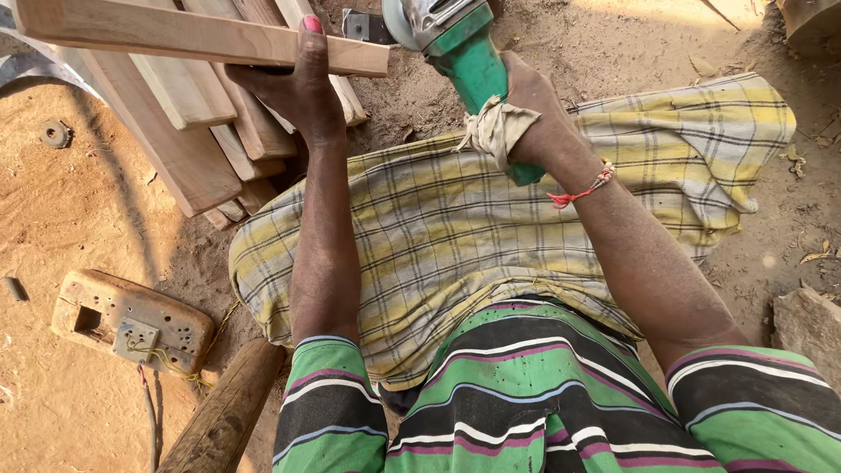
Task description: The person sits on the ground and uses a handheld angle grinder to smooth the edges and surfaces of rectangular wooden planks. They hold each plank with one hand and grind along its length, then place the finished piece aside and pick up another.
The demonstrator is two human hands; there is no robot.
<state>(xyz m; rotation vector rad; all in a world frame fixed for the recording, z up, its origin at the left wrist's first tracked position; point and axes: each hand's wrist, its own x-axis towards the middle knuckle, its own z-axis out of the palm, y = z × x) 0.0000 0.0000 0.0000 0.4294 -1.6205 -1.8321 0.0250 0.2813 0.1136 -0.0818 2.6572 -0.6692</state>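
Observation:
My left hand (pixel 293 83) grips a light wooden plank (pixel 175 33) from below and holds it level across the top left of the view. A green angle grinder (pixel 464 57) with a grey metal head sits in my right hand (pixel 526 109), which is closed around its body. A strip of cloth is tied around the grinder's handle by my right hand. The grinder's head is just right of the plank's end. A red thread bracelet circles my right wrist. My lap is covered by a yellow checked cloth (pixel 455 228).
A stack of wooden planks (pixel 201 131) leans on the sandy ground (pixel 79 219) behind my left hand. A dusty wooden socket board with wires (pixel 131 320) lies at lower left, beside a round wooden pole (pixel 223 416). A stone (pixel 806 324) sits at the right edge.

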